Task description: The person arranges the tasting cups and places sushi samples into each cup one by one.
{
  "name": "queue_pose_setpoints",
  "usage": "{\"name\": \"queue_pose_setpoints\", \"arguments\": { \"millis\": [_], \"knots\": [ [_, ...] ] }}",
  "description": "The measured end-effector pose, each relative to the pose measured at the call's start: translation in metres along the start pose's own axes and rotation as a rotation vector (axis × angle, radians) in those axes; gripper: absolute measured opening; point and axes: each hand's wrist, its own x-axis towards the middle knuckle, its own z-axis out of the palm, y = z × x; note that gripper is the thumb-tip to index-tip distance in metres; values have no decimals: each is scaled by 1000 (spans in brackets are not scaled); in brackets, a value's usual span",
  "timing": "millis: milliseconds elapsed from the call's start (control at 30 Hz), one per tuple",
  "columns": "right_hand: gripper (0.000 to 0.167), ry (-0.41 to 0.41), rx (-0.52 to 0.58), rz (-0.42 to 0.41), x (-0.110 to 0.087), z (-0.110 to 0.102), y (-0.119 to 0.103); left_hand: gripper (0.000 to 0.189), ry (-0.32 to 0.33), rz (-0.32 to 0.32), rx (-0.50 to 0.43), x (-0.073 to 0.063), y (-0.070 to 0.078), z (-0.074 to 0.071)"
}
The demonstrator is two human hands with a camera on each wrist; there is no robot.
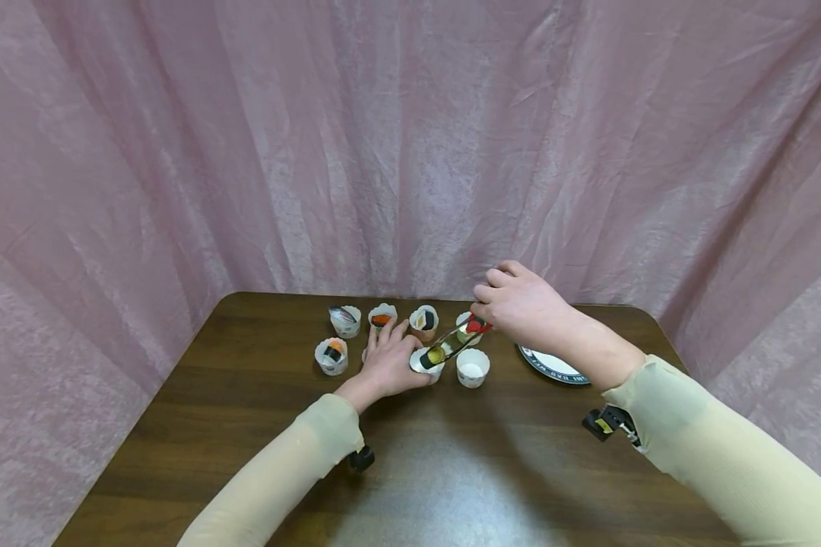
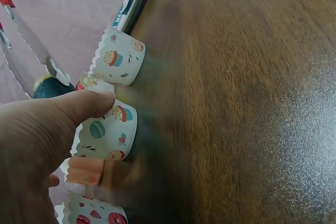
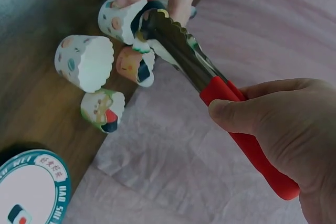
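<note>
My right hand grips red-handled tongs, their metal ends pointing down and left. Between the tong tips is a toy sushi roll, dark-sided with a yellow-green end, at the mouth of a patterned paper baking cup. That cup is held by my left hand; its thumb presses the cup's near side, while the other fingers are partly hidden behind. Right beside it stands another paper cup, whose white inside shows in the right wrist view.
Along the back stand paper cups with sushi pieces: one silvery, one orange-topped, a peach cup and a green one. Another cup is at the left. A green-rimmed plate bearing a sushi piece lies at the right.
</note>
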Motion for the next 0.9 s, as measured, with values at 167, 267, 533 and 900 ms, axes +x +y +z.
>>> {"name": "queue_pose_setpoints", "arguments": {
  "millis": [167, 267, 533, 900],
  "knots": [
    [13, 10, -20, -17, 7, 5, -4, 56, -19, -10, 2, 0, 1, 0],
    [12, 3, -30, -20, 10, 7, -6, 57, -29, -11, 0, 0, 0, 0],
    [14, -43, -53, -31, 20, 6, -11, 58, -26, -8, 5, 1, 0, -1],
    [13, -44, -41, -53, 25, 10, -18, 58, -32, 2, 26, 0, 2, 0]
  ]
}}
